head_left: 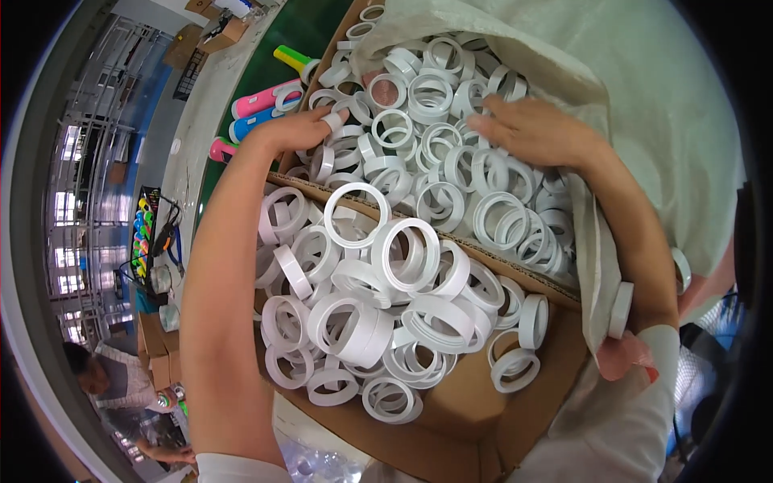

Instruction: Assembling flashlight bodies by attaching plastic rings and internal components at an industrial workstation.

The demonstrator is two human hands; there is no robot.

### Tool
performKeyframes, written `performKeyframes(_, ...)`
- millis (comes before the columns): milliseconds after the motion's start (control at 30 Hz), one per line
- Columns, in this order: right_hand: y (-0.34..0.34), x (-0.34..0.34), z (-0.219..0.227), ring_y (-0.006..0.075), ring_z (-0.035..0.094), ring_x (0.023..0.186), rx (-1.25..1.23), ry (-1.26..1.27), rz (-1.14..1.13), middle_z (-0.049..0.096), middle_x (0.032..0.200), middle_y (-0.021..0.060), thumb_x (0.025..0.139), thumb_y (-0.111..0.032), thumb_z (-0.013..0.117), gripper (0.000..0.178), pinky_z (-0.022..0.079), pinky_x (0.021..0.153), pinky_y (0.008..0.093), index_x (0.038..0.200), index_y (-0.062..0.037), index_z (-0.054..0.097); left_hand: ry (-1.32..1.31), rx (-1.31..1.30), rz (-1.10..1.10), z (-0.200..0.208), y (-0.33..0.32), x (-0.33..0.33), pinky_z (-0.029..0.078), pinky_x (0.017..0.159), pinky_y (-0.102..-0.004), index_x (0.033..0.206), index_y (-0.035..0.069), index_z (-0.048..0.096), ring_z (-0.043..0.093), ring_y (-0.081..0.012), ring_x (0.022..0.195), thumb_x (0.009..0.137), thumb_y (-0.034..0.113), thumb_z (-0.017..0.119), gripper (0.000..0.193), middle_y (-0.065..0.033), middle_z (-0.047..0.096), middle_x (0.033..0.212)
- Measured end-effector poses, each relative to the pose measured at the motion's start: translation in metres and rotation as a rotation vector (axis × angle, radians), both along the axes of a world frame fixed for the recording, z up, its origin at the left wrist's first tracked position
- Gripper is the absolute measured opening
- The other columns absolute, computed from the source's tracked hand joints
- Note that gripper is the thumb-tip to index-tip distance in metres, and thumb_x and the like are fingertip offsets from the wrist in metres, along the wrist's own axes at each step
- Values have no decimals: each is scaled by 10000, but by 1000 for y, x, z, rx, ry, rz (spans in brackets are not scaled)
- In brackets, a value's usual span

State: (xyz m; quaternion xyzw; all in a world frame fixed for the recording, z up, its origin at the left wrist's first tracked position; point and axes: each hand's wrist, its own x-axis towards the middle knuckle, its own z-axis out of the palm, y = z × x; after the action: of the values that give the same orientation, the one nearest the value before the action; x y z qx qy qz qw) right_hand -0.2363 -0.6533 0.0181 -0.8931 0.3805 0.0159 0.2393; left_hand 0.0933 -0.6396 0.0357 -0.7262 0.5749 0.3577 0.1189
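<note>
White plastic rings (435, 92) fill the far cardboard box in a loose heap. My left hand (308, 129) lies over the left side of that heap. One of its fingers, with a white band around it, stretches out; the others are mostly hidden among the rings. From the right, my right hand (535, 130) reaches onto the same heap, fingers apart and touching rings. Neither hand visibly grips one. Nearer to me, a second cardboard box (531, 402) holds more white rings (354, 322), piled toward its left and far side.
A pale woven sack (592, 266) drapes over the far box's right side. Pink (262, 101) and blue (251, 125) handheld items and a yellow-green one (294, 58) lie left of it on a green surface. At lower left, another person (121, 378) sits near cardboard boxes (157, 346).
</note>
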Motion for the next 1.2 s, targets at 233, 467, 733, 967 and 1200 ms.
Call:
performKeyframes(233, 12, 20, -6, 407, 480, 1194, 336, -59, -113, 555, 1262, 206, 987, -535, 252, 638, 327, 1039, 425, 1399, -57, 348, -356, -158, -346, 1, 20, -32, 282, 1080, -492, 1376, 198, 475, 309, -459, 1317, 936, 611, 312, 626, -333, 439, 1332)
performKeyframes(467, 19, 25, -24, 214, 365, 1306, 794, -602, -34, 415, 1390, 130, 974, -574, 334, 702, 286, 1089, 343, 1383, -4, 372, -480, -26, -582, 10, 11, -41, 350, 973, -447, 1266, 151, 588, 494, -352, 1119, 967, 545, 332, 557, -195, 620, 1141)
performKeyframes(733, 36, 34, -17, 178, 410, 1271, 1015, -659, -121, 414, 1395, 123, 984, -515, 381, 676, 348, 1056, 293, 1410, 8, 337, -224, -42, -389, -18, -6, -22, 426, 951, -373, 1276, 84, 545, 578, -349, 1059, 943, 630, 317, 679, -197, 623, 1161)
performKeyframes(967, 45, 51, -21, 130, 572, 1098, 1392, -824, -149, 535, 1295, 80, 953, -559, 421, 686, 495, 915, 258, 1411, -51, 367, 229, 315, -104, 6, 17, -35, 446, 954, -298, 1394, 81, 430, 543, -158, 1135, 960, 499, 467, 604, -93, 556, 1282)
performKeyframes(1200, 59, 60, -10, 108, 595, 1010, 1566, -1089, -188, 586, 1197, 61, 973, -494, 436, 518, 526, 827, 246, 1292, -93, 509, 363, 240, 169, 27, 27, -37, 525, 802, -277, 1253, 51, 566, 606, -140, 1003, 920, 511, 543, 568, -87, 621, 1154)
